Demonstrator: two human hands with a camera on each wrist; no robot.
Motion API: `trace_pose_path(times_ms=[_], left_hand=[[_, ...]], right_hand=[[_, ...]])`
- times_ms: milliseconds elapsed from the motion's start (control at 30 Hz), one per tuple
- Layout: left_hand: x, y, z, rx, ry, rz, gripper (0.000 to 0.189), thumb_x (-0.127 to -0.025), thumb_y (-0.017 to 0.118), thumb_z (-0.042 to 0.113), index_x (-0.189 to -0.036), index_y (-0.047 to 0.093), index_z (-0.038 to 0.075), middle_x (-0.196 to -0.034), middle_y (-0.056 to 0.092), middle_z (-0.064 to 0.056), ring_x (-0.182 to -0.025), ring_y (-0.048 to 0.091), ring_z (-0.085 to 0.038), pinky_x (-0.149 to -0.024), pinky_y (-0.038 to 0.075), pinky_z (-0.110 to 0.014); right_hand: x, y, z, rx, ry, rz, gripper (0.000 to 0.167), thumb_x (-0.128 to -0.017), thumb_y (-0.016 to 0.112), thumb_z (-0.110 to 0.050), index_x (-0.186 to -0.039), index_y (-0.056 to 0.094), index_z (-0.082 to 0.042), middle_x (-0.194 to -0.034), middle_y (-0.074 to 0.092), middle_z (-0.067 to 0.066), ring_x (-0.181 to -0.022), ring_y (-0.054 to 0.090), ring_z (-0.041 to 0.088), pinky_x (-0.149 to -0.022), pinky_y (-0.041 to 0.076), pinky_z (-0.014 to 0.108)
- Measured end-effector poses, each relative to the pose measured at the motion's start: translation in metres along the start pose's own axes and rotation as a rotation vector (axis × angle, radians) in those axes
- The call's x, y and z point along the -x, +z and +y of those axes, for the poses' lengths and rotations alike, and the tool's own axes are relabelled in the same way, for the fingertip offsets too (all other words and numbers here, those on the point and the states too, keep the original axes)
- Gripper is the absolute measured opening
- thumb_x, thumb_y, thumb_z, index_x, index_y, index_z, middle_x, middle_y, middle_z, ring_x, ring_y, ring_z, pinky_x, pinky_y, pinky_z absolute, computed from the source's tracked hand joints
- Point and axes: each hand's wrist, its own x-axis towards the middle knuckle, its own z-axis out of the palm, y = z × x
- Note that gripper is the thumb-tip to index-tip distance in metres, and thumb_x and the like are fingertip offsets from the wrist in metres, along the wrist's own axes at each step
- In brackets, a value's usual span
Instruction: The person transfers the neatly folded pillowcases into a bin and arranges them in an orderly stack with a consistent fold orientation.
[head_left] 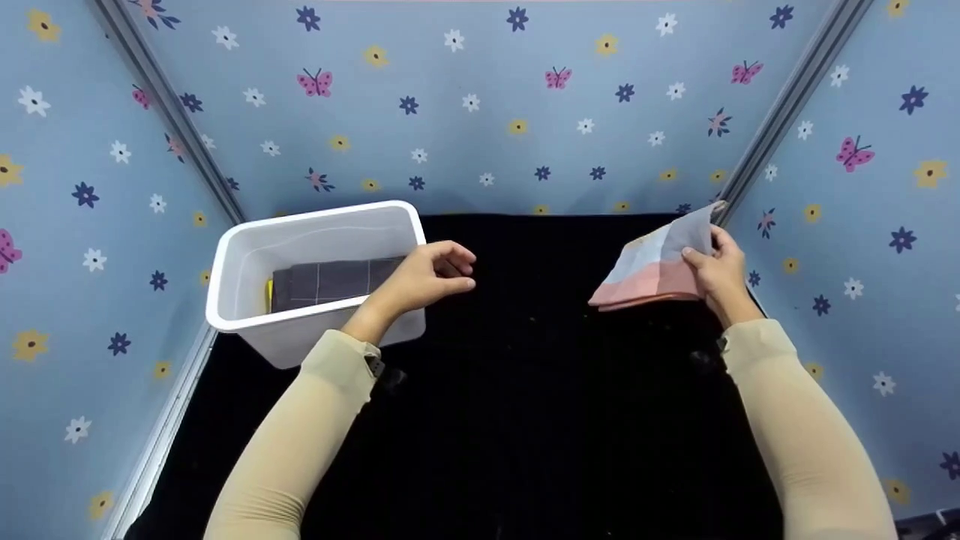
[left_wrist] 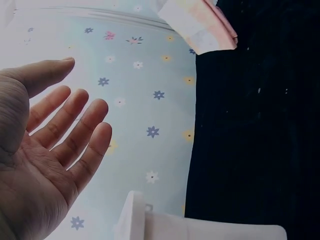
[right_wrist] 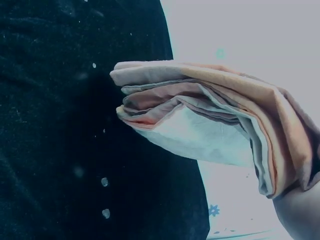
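Note:
My right hand point(head_left: 721, 274) grips a folded cloth point(head_left: 652, 262) with pink, light blue and grey blocks, held by one edge at the right. Its several folded layers point(right_wrist: 200, 95) fan out in the right wrist view, where little of the hand point(right_wrist: 300, 210) shows. My left hand point(head_left: 424, 277) holds nothing and hovers by the right end of a white plastic bin point(head_left: 300, 341), fingers loosely bent. In the left wrist view the palm of the left hand point(left_wrist: 45, 170) faces the camera. Inside the bin lies a dark grey cloth point(head_left: 330, 283) with thin white lines.
Something yellow point(head_left: 269, 296) peeks out beside the dark cloth in the bin. Black fabric point(head_left: 517, 390) covers the table surface. Blue flowered panels point(head_left: 480, 120) with metal corner posts point(head_left: 787, 97) enclose it at the back and both sides.

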Motion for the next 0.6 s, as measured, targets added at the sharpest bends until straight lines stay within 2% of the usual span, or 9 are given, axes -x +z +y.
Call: trace_pose_path(times_ms=[133, 300, 600], left_hand=[[-0.002, 0.008, -0.003, 0.004, 0.015, -0.001, 0.035, -0.097, 0.08, 0.009, -0.129, 0.071, -0.001, -0.116, 0.074, -0.017, -0.096, 0.07, -0.019, -0.088, 0.056, -0.031], [-0.005, 0.02, -0.008, 0.009, 0.037, -0.003, 0.034, -0.096, 0.08, 0.009, -0.128, 0.072, -0.001, -0.115, 0.075, -0.018, -0.096, 0.072, -0.022, -0.09, 0.057, -0.032], [-0.007, 0.04, -0.024, 0.015, 0.024, -0.008, 0.035, -0.096, 0.079, 0.008, -0.129, 0.071, -0.002, -0.118, 0.074, -0.021, -0.1, 0.072, -0.028, -0.094, 0.058, -0.038]], right_hand=[[0.002, 0.003, -0.005, 0.01, -0.014, -0.019, 0.063, -0.105, 0.065, -0.001, -0.164, 0.045, -0.008, -0.158, 0.051, 0.014, -0.129, 0.055, 0.013, -0.094, 0.049, 0.014], [0.002, 0.008, -0.011, 0.004, -0.023, -0.03, 0.063, -0.104, 0.066, 0.001, -0.163, 0.045, -0.006, -0.153, 0.054, 0.012, -0.12, 0.057, 0.008, -0.093, 0.051, 0.014], [0.004, 0.016, -0.018, -0.03, -0.063, -0.074, 0.062, -0.103, 0.067, 0.002, -0.162, 0.047, -0.004, -0.128, 0.061, -0.006, -0.111, 0.059, 0.005, -0.088, 0.054, 0.014]])
